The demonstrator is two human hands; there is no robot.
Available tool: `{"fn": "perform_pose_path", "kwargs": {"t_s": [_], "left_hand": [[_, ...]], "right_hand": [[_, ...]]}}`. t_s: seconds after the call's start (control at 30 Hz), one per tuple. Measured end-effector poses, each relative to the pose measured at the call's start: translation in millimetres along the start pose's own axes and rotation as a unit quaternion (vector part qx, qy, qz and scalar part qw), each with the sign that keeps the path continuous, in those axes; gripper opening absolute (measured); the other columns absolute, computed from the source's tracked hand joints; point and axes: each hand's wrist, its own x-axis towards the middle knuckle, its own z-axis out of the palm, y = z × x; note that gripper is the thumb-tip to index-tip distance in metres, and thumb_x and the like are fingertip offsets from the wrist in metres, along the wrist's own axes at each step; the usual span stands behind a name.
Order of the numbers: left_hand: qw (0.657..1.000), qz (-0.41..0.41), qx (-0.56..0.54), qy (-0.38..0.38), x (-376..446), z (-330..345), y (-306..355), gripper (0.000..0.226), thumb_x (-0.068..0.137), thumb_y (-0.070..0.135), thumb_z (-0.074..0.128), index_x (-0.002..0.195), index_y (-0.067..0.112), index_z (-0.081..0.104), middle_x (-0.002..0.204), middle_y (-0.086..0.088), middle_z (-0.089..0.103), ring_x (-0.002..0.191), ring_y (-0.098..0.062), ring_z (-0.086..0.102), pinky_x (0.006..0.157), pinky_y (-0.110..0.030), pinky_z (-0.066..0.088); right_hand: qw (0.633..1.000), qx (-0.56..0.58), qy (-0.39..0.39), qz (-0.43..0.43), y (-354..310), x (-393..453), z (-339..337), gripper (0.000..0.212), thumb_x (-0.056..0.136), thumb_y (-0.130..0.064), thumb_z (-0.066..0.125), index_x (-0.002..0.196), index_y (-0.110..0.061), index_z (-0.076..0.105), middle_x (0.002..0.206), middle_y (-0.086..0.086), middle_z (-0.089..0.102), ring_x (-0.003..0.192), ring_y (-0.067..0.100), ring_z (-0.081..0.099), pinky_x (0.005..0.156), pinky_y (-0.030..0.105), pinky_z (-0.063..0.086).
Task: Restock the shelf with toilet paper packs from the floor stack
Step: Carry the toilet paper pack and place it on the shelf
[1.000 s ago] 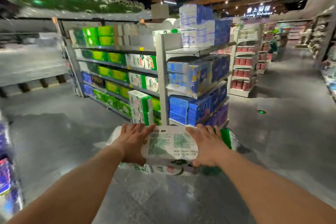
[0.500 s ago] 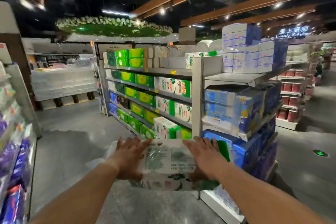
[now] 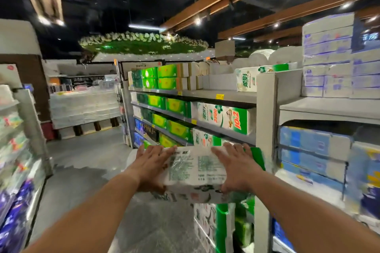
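Note:
I carry a white toilet paper pack [image 3: 195, 167] with green print at chest height in front of the grey shelf unit [image 3: 265, 121]. My left hand [image 3: 151, 168] grips its left end and my right hand [image 3: 234, 167] grips its right end, fingers over the top and thumbs underneath. Matching white-and-green packs [image 3: 224, 118] fill the second shelf just beyond. One more such pack [image 3: 246, 80] stands on the top shelf [image 3: 205, 93], with bare board to its left. Below my hands stands a stack of the same packs [image 3: 207, 224] on the floor.
Blue packs [image 3: 312, 146] fill the end bay on the right. A shelf with purple packs [image 3: 16, 201] lines the left side. Grey aisle floor [image 3: 82, 181] runs between them toward a pallet of white packs [image 3: 84, 109] at the back.
I have come closer to the shelf with the pack held in both hands. The pack has risen, and the shelf's corner post now stands right behind it.

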Motion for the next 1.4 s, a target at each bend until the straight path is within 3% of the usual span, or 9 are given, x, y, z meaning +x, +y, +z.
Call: {"fn": "perform_pose_path", "kwargs": {"t_s": [0.2, 0.33, 0.47, 0.6, 0.77, 0.9, 1.07, 1.23, 1.4], "left_hand": [[1.000, -0.008, -0.021, 0.011, 141, 3, -95, 0.134, 0.055, 0.088, 0.055, 0.156, 0.041, -0.020, 0.164, -0.005, 0.013, 0.152, -0.027, 0.006, 0.122, -0.061, -0.005], [0.998, 0.014, -0.009, 0.057, 226, 10, -152, 0.134, 0.053, 0.092, 0.049, 0.157, 0.039, -0.017, 0.161, -0.005, 0.016, 0.149, -0.028, 0.011, 0.122, -0.060, -0.002], [0.989, 0.042, 0.009, 0.138, 313, 29, -212, 0.133, 0.066, 0.078, 0.070, 0.156, 0.040, -0.020, 0.160, -0.007, 0.018, 0.148, -0.031, 0.014, 0.122, -0.060, 0.000], [0.980, 0.063, 0.021, 0.186, 397, 30, -269, 0.133, 0.067, 0.071, 0.073, 0.157, 0.037, -0.019, 0.160, -0.011, 0.016, 0.147, -0.032, 0.013, 0.121, -0.060, -0.003], [0.958, 0.107, -0.010, 0.265, 506, 16, -323, 0.129, 0.051, 0.090, 0.032, 0.161, 0.034, -0.008, 0.158, -0.014, 0.022, 0.143, -0.031, 0.018, 0.121, -0.060, 0.001], [0.934, 0.144, 0.006, 0.328, 610, 11, -350, 0.131, 0.060, 0.074, 0.069, 0.161, 0.034, -0.004, 0.154, -0.014, 0.028, 0.139, -0.032, 0.023, 0.120, -0.062, 0.008], [0.914, 0.149, 0.012, 0.378, 731, 4, -363, 0.135, 0.062, 0.063, 0.082, 0.160, 0.035, -0.006, 0.155, -0.014, 0.024, 0.142, -0.033, 0.022, 0.121, -0.060, 0.004], [0.916, 0.166, 0.002, 0.364, 849, -8, -373, 0.134, 0.064, 0.069, 0.078, 0.158, 0.038, -0.014, 0.159, -0.013, 0.020, 0.144, -0.034, 0.019, 0.121, -0.060, 0.006], [0.923, 0.210, -0.046, 0.320, 953, 6, -379, 0.132, 0.064, 0.085, 0.067, 0.157, 0.040, -0.016, 0.163, -0.010, 0.015, 0.151, -0.031, 0.011, 0.120, -0.061, -0.008]], "right_hand": [[0.999, -0.027, 0.021, 0.007, 20, 167, -10, 0.120, 0.070, -0.074, 0.066, 0.158, -0.038, -0.007, 0.167, 0.011, 0.000, 0.151, 0.037, 0.002, 0.121, 0.061, -0.006], [0.996, -0.062, 0.046, 0.034, 26, 260, -14, 0.121, 0.071, -0.071, 0.070, 0.159, -0.038, -0.006, 0.167, 0.011, -0.001, 0.151, 0.039, 0.003, 0.120, 0.060, -0.004], [0.987, -0.099, 0.094, 0.080, 25, 346, -8, 0.123, 0.069, -0.070, 0.074, 0.158, -0.039, -0.006, 0.166, 0.011, 0.002, 0.150, 0.038, 0.006, 0.121, 0.060, -0.003], [0.976, -0.121, 0.128, 0.128, 20, 422, -18, 0.122, 0.071, -0.069, 0.072, 0.157, -0.038, -0.010, 0.166, 0.011, -0.002, 0.151, 0.038, 0.002, 0.121, 0.061, -0.005], [0.950, -0.171, 0.181, 0.189, 27, 512, -38, 0.121, 0.071, -0.064, 0.075, 0.156, -0.038, -0.006, 0.163, 0.014, 0.004, 0.147, 0.039, 0.008, 0.120, 0.060, -0.004], [0.935, -0.196, 0.189, 0.226, 58, 582, -52, 0.121, 0.074, -0.066, 0.074, 0.156, -0.038, -0.010, 0.164, 0.014, -0.001, 0.149, 0.040, 0.005, 0.119, 0.060, -0.007], [0.913, -0.233, 0.223, 0.250, 112, 666, -60, 0.122, 0.071, -0.067, 0.076, 0.157, -0.038, -0.006, 0.164, 0.014, 0.002, 0.149, 0.041, 0.008, 0.120, 0.061, -0.004], [0.907, -0.232, 0.235, 0.263, 169, 751, -61, 0.120, 0.068, -0.064, 0.078, 0.156, -0.039, 0.001, 0.161, 0.013, 0.009, 0.145, 0.040, 0.013, 0.119, 0.060, 0.000], [0.910, -0.233, 0.200, 0.278, 217, 830, -50, 0.119, 0.064, -0.067, 0.078, 0.155, -0.037, 0.006, 0.157, 0.013, 0.017, 0.142, 0.041, 0.019, 0.119, 0.061, 0.007]]}}
